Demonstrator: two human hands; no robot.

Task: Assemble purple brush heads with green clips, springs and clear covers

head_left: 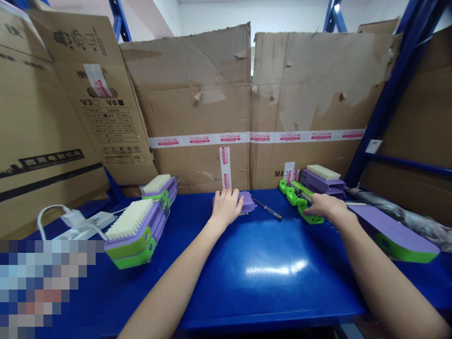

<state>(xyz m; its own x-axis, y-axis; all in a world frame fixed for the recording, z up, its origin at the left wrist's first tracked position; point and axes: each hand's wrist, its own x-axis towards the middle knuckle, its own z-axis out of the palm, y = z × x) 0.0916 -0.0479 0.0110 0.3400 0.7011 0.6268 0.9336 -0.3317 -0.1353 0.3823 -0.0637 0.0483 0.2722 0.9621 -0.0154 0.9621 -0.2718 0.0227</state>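
My left hand [228, 206] is closed over a purple plastic brush body [247, 202] on the blue table, with its fingers draped across the top. To the right of that body lies a thin screwdriver [268, 208] with a dark handle. My right hand [327, 207] reaches to a row of green plastic end pieces and has its fingers curled at the nearest green end piece [312, 219]; part of the grip is hidden. Another green end piece [292, 196] sits just behind it.
Purple-and-green brushes with cream bristles [130, 219] stack at the left, beside a white power strip [84, 225] with a plugged-in cable. More purple bodies [323, 182] stand at the back right. A large purple piece [391, 226] lies right. Cardboard sheets [197, 108] wall the back.
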